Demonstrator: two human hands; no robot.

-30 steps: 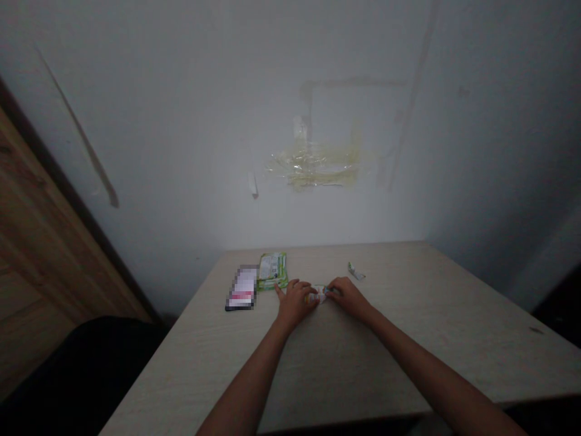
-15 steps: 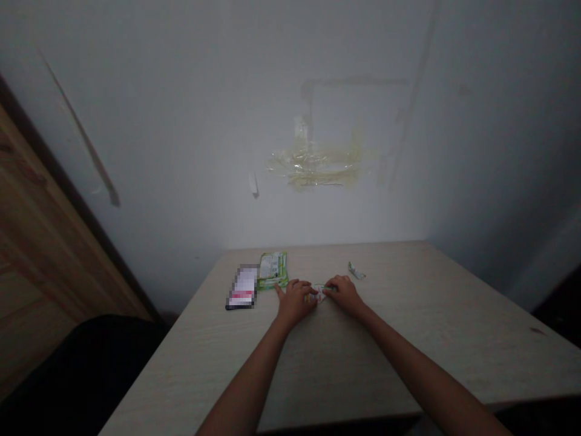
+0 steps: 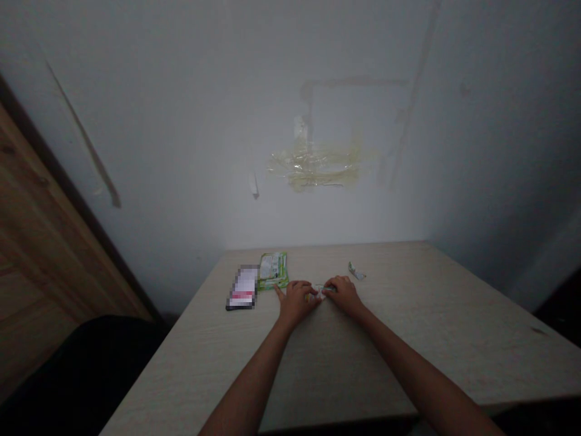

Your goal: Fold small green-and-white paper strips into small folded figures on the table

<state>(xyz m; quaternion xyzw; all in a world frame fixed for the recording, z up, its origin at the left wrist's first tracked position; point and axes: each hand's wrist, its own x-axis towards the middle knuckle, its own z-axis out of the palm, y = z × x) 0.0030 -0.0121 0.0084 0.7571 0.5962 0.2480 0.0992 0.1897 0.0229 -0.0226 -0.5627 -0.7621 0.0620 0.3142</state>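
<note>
A small, crumpled white-and-green packet (image 3: 318, 292) lies on the table between my two hands. My left hand (image 3: 297, 300) bends over its left end, thumb and forefinger pressed to it, while the little finger sticks out towards a stack of green-and-white printed packets (image 3: 273, 270). On the other end, my right hand (image 3: 344, 292) has its fingertips and thumb pinched together. Most of the small packet is covered by my fingers. Beyond my right hand lies a twisted green-and-white wrapper (image 3: 356, 271), touched by neither hand.
A phone (image 3: 242, 287) with a lit, blurred-out screen lies left of the stacked packets. The pale wooden table (image 3: 408, 339) meets a grey wall (image 3: 190, 133) with old tape (image 3: 322, 166) on it. A black object (image 3: 86, 369) stands at the lower left, beside wooden panelling (image 3: 40, 230).
My hands stay on the small packet in almost the same place. Slightly less of it shows between my fingers, and my left wrist has shifted a little to the right.
</note>
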